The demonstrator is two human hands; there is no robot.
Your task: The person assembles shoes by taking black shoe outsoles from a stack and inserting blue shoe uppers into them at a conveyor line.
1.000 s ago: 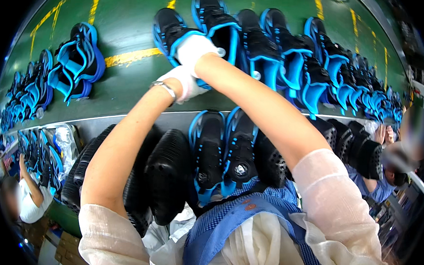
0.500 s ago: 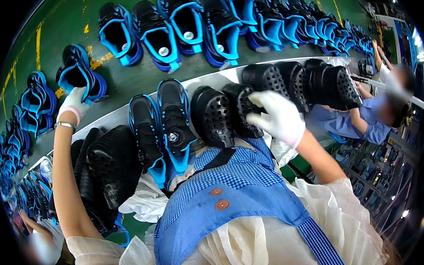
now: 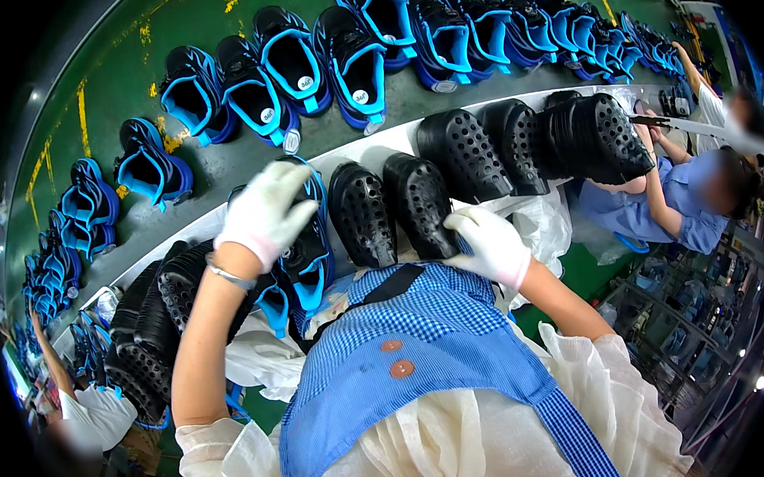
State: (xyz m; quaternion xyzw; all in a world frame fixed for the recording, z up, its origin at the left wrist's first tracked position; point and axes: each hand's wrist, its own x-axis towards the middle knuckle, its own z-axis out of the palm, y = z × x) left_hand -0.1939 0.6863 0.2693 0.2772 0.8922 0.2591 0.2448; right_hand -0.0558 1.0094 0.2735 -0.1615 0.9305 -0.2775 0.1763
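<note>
My left hand [image 3: 270,211], in a white glove, is open over a pair of black lace-up sneakers with blue lining [image 3: 308,273], thumb apart from the fingers. It covers much of the pair, so contact cannot be told. My right hand [image 3: 493,248], also gloved, has its fingers and thumb around the lower right edge of a black perforated shoe form [image 3: 418,204]. That form stands on the white ledge at my apron. Left of it stands a similar black form [image 3: 362,215].
Sneakers stand in a long row on the green conveyor [image 3: 223,173], with one single sneaker [image 3: 149,164] at left. Stacked black forms lie right [image 3: 597,136] and left [image 3: 141,337]. Co-workers [image 3: 682,201] sit at the right and lower left.
My left hand has let go of the sneaker on the conveyor and come right, over the pair. My right hand has lowered onto the black form's edge. The sneakers on the conveyor have shifted left.
</note>
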